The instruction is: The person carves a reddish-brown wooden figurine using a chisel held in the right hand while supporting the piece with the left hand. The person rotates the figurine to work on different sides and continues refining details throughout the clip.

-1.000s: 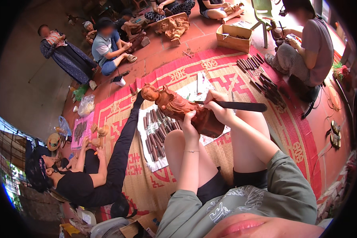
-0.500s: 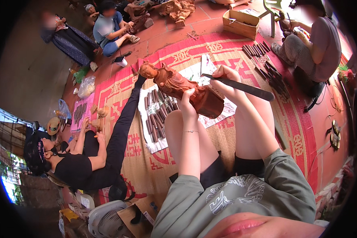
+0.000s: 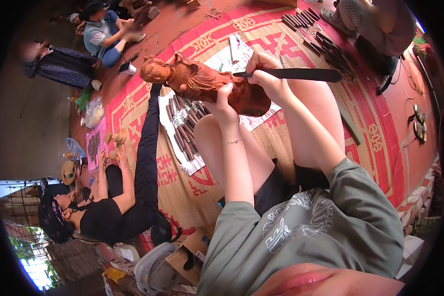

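Note:
A reddish-brown carved wooden statue (image 3: 197, 79) lies nearly level above my knees, head to the left and base to the right. My left hand (image 3: 224, 106) grips it from below near the lower half, thumb on the carved surface. In my right hand (image 3: 267, 74) is a long black carving tool (image 3: 306, 74), its broad rounded end pointing right. The tool's narrow tip meets the statue's robe, though whether it cuts in cannot be made out. My right fingers are closed around the tool close to its tip.
Several wooden-handled chisels (image 3: 185, 130) rest on a white cloth (image 3: 197, 165) beyond my left knee. More chisels (image 3: 330, 49) lie on the red-and-tan mat (image 3: 182, 197) at upper right. A person in black (image 3: 103, 217) sits at left, near a fan (image 3: 160, 271) and a cardboard box (image 3: 190, 259).
The statue has tipped closer to level, its base lifted. The carving tool has swung flatter and its tip has come onto the robe. The whole view has shifted.

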`<state>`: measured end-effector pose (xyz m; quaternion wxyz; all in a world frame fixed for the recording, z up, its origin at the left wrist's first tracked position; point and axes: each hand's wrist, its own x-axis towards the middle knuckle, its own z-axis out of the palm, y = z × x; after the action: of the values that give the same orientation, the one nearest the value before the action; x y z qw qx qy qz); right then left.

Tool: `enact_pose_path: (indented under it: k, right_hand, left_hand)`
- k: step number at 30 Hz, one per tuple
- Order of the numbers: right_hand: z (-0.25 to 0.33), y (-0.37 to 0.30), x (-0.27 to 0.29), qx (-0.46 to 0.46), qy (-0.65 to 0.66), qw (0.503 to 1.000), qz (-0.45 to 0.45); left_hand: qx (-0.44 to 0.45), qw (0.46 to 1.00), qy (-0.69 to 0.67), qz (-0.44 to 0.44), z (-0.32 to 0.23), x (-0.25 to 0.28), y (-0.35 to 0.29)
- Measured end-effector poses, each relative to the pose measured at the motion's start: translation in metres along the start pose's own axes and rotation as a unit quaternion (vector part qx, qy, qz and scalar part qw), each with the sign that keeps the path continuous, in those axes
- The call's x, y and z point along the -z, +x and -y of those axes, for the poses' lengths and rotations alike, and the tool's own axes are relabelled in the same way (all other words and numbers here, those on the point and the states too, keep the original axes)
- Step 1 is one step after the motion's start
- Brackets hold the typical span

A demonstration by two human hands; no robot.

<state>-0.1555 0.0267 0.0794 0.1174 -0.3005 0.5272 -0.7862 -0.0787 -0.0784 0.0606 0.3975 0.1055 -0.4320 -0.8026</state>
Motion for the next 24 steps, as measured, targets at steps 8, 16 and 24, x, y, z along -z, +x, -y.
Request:
enact_pose_path:
  k: [8, 16, 24]
  right_hand:
    - [-0.005, 0.006, -0.007, 0.044, -0.015, 0.999, 0.009]
    - [-0.008, -0.001, 0.0, 0.056, -0.002, 0.998, -0.019]
    - [-0.008, -0.003, 0.004, 0.033, -0.038, 0.997, -0.061]
  left_hand:
    - [0.023, 1.0, -0.017, -0.003, 0.004, 0.003, -0.004]
    - [-0.014, 0.999, 0.044, 0.01, 0.004, -0.003, -0.011]
    - [0.0, 0.999, 0.038, 0.016, 0.006, 0.0, -0.011]
